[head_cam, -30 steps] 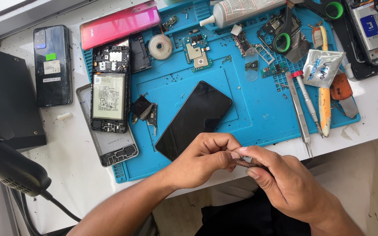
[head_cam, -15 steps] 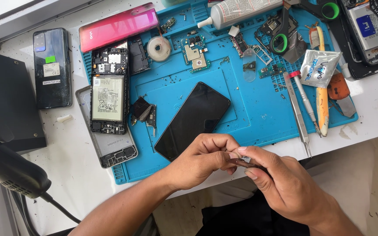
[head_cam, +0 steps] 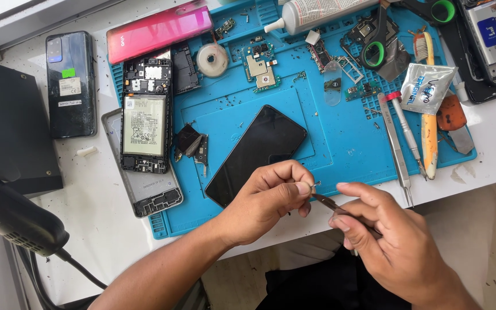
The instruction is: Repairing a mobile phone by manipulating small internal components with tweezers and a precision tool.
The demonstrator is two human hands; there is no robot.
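My right hand (head_cam: pixel 394 244) grips thin metal tweezers (head_cam: pixel 324 201) whose tip points left. My left hand (head_cam: pixel 268 198) pinches a tiny part (head_cam: pixel 311 185) between thumb and forefinger, right at the tweezers' tip. Both hands hover over the near edge of the blue repair mat (head_cam: pixel 340 140). Just behind my left hand lies a black phone screen (head_cam: pixel 256 154), face up and slanted on the mat.
An opened phone with its battery showing (head_cam: pixel 144 129) lies on a grey back cover at the left. A pink phone back (head_cam: pixel 159 30), a dark phone (head_cam: pixel 71 83), circuit boards, a tape roll, scissors (head_cam: pixel 377 49), spare tweezers and screwdrivers (head_cam: pixel 400 143) crowd the mat. A black tool (head_cam: pixel 15 215) rests at left.
The hands have hardly moved; the tweezers' tip stays at my left fingertips. The view has shifted slightly.
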